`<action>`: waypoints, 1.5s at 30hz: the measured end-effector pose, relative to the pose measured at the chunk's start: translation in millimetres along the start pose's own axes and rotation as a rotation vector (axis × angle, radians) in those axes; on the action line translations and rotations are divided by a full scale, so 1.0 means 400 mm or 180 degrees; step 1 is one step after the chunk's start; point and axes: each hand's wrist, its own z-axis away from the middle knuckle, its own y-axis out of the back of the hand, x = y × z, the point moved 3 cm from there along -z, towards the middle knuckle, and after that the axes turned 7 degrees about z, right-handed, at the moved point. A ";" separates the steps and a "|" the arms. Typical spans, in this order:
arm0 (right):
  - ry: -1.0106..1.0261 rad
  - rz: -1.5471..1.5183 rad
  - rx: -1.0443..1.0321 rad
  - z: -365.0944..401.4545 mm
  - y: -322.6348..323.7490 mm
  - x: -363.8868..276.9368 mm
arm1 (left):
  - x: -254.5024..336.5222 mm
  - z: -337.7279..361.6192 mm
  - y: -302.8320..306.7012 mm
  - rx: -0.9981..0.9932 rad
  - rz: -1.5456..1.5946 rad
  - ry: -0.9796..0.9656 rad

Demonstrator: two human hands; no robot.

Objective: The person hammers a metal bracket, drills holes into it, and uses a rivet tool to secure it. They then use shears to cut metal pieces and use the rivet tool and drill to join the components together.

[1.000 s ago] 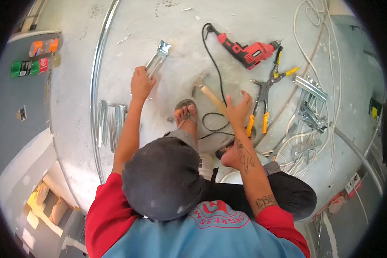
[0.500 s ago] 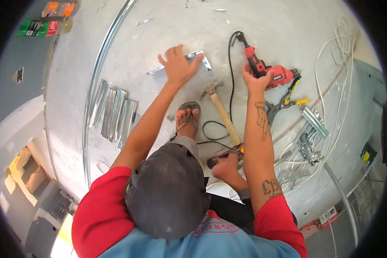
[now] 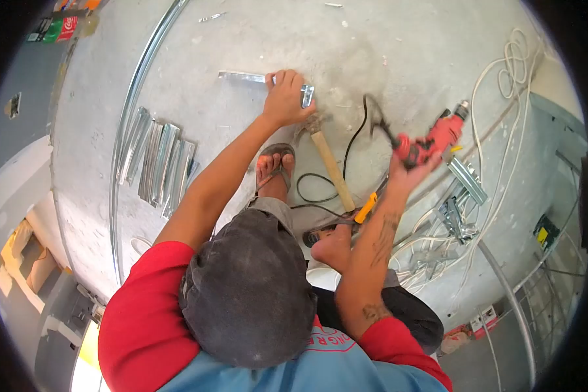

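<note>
My left hand [image 3: 285, 99] is closed over a bent metal channel piece [image 3: 242, 76], whose long leg points left and whose short end shows by my thumb. In my right hand [image 3: 408, 173] is a red power drill [image 3: 431, 145], held up off the floor with its chuck pointing away to the upper right. The drill's black cord [image 3: 355, 140] trails from its handle and is partly blurred. A hammer [image 3: 330, 163] with a wooden handle lies on the floor between my arms, its head close to my left wrist.
Cut metal channel pieces [image 3: 157, 157] lie in a row at left, beside a long metal track [image 3: 125, 124]. More metal pieces [image 3: 467, 179] and white cable [image 3: 496, 144] lie at right. An orange-handled tool [image 3: 366, 208] is near my foot. Bottles [image 3: 68, 27] stand at upper left.
My right hand has lifted the drill and swung its chuck upward. My left hand has closed on the metal channel piece, which has turned so its long leg slopes the other way.
</note>
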 end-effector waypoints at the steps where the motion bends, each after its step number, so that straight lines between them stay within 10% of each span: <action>1: -0.0069 -0.0049 -0.0399 0.067 -0.014 -0.032 | 0.008 -0.011 0.001 -0.0071 0.0138 -0.0164; 10: 0.0655 0.1909 0.0100 0.282 -0.147 -0.324 | 0.053 0.014 -0.061 -0.0411 0.0122 -0.0374; 20: -0.0191 0.4629 0.0245 0.374 -0.345 -0.175 | -0.015 0.045 -0.008 -0.0982 -0.0096 0.0034; 26: -0.0167 0.4869 -0.0573 0.389 -0.418 -0.067 | -0.008 0.047 0.039 -0.0121 -0.0165 0.0089; 45: 0.0469 0.5670 -0.1430 0.371 -0.519 0.047 | -0.068 0.052 0.057 -0.0830 -0.0014 -0.0242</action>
